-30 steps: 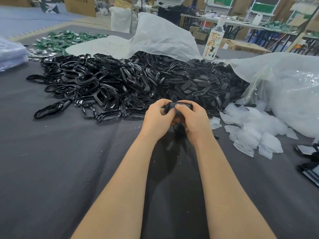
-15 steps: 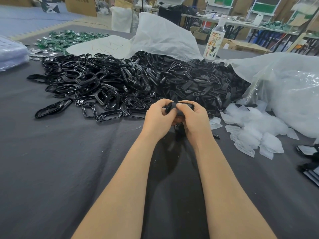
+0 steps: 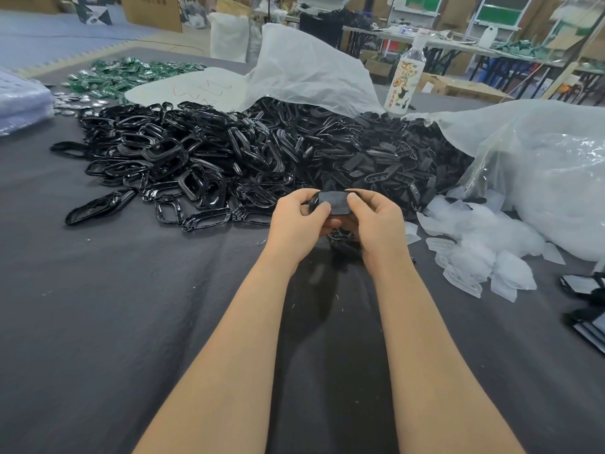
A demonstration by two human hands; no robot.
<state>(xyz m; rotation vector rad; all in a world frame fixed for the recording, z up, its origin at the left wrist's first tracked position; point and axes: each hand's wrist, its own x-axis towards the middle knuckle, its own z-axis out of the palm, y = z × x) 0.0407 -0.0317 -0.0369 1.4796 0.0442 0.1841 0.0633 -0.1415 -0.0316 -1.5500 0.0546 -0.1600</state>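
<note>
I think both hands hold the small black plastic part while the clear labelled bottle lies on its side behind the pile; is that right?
No: the head view shows the clear labelled bottle standing upright; left hand and right hand do hold the small black plastic part.

Workshop interior, even indoor light, no hard shadows.
The table (image 3: 98,322) is covered in dark grey cloth. Beyond its far left edge lies blue-grey floor matting (image 3: 49,37), with brown cardboard boxes (image 3: 150,9) and a white sack (image 3: 229,37) standing past it. At rear right, long rear tables (image 3: 458,49) on dark legs carry clutter; behind them stand white shelf racks (image 3: 497,11) with green panels. A low carton (image 3: 458,86) lies near those legs.
</note>
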